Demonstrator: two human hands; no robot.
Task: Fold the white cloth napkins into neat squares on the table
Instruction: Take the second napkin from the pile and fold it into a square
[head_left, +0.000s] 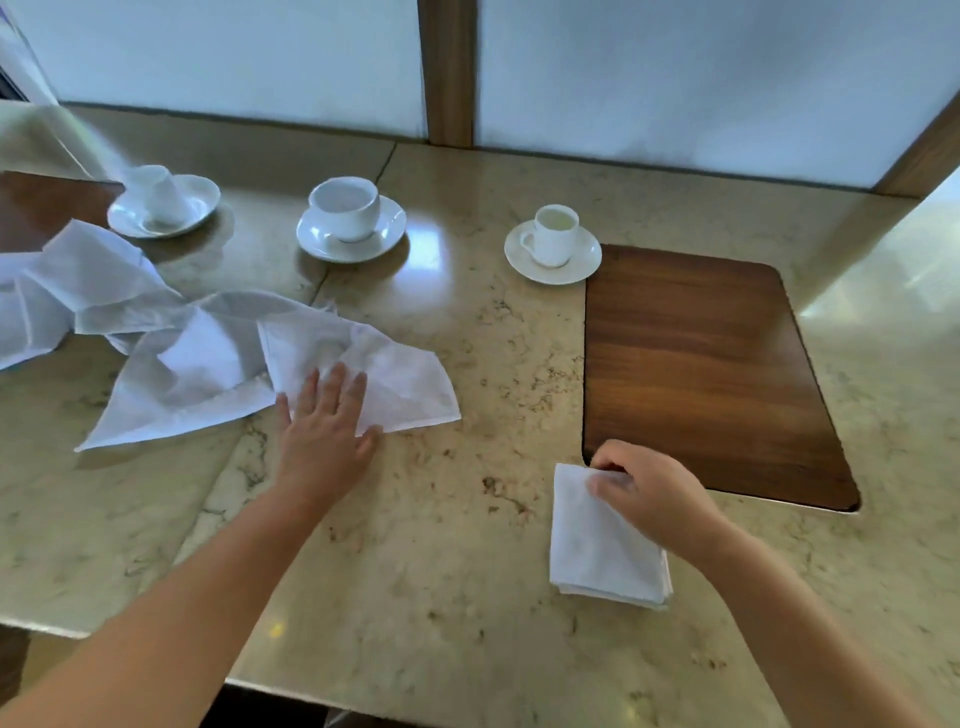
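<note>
On the marble table (441, 545), my left hand (324, 434) lies flat, fingers straight and spread, palm pressing the near edge of an unfolded napkin (363, 364). That napkin is loose and creased, left of centre. It overlaps a second crumpled napkin (182, 374) further left, and a third rumpled one (67, 296) sits at the far left edge.

My right hand (649, 493) has its grip closed on the top corner of the folded napkin (597, 545): fingers curled, pinching the cloth. This one is already a layered square, lying near the front of the table, right of centre, its top corner just beside the near left corner of the wooden inlay panel (711, 374).

At the back of the table, three white cups stand on saucers:
- left cup (156, 195), tipped on its saucer (202, 200), blurred
- middle cup (345, 205), upright on its saucer (387, 236)
- right cup (556, 234), upright on its saucer (589, 260), which touches the inlay's far left corner

Frosted panels with wood posts (449, 73) run behind the table.
</note>
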